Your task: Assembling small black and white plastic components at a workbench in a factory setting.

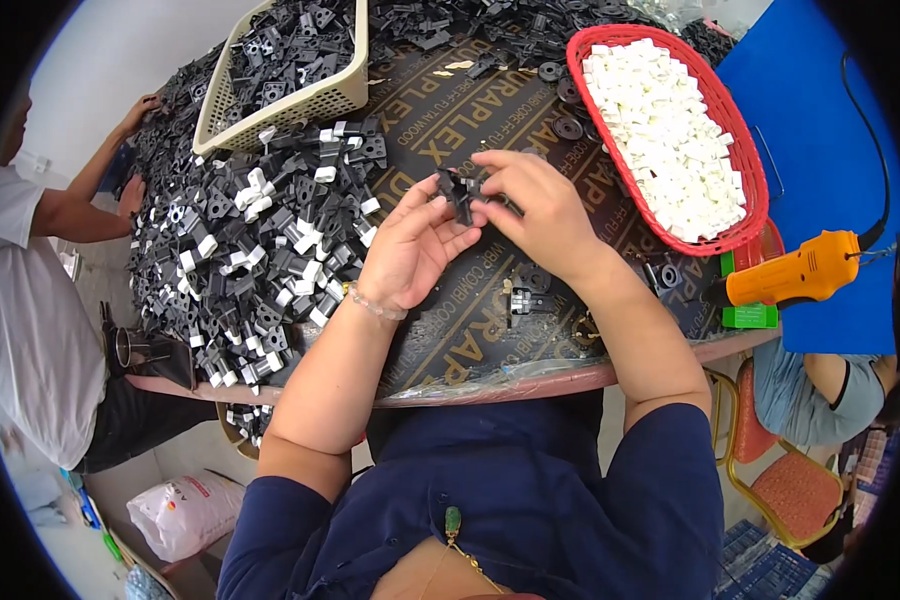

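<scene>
Over the middle of the table, a small black plastic part (456, 195) is held between my two hands. My left hand (410, 250), palm up, grips it between thumb and fingers. The bent fingers and thumb of my right hand (545, 210) close on its right side; a dark bit shows between them, and I cannot tell whether it is a separate piece. Below my hands, a black part with a light metal-looking piece (528, 303) lies on the tabletop. To the left spreads a heap of black parts, many with white blocks (255, 255) fitted.
A cream basket (345, 92) of black parts stands at the back left. The red basket (760, 195) at right holds white blocks. Beside it are an orange corded tool (795, 270), a green box (750, 315) and a blue sheet (810, 110). Another person (45, 260) reaches into the heap from the left.
</scene>
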Demonstrator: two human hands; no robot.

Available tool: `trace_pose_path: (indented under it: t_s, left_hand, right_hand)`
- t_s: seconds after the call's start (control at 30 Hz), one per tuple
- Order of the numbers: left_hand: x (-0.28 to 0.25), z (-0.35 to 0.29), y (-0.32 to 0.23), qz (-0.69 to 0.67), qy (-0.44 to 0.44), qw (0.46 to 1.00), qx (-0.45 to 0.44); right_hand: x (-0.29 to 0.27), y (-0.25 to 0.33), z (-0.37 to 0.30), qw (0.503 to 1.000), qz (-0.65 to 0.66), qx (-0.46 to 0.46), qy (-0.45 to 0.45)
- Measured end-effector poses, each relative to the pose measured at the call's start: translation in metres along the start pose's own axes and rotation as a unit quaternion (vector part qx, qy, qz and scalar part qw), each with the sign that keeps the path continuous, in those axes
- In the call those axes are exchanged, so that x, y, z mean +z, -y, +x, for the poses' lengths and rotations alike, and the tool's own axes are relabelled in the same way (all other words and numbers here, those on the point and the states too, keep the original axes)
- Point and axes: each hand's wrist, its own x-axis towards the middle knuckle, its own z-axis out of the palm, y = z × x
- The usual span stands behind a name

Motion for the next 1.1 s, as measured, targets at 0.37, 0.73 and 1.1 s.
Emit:
trace_pose_path:
  t_s: [0.37,0.73,1.1]
  left_hand:
    - [0.001,-0.003,0.0,0.012,-0.019,1.0,0.005]
    - [0.002,-0.004,0.001,0.055,-0.001,0.998,0.024]
    - [0.004,-0.006,0.007,0.037,0.026,0.998,0.046]
  right_hand:
    - [-0.011,0.007,0.003,0.97,0.172,0.144,0.089]
    - [-0.005,0.012,0.002,0.981,0.149,0.081,0.097]
    - [-0.01,0.019,0.006,0.988,0.082,0.052,0.123]
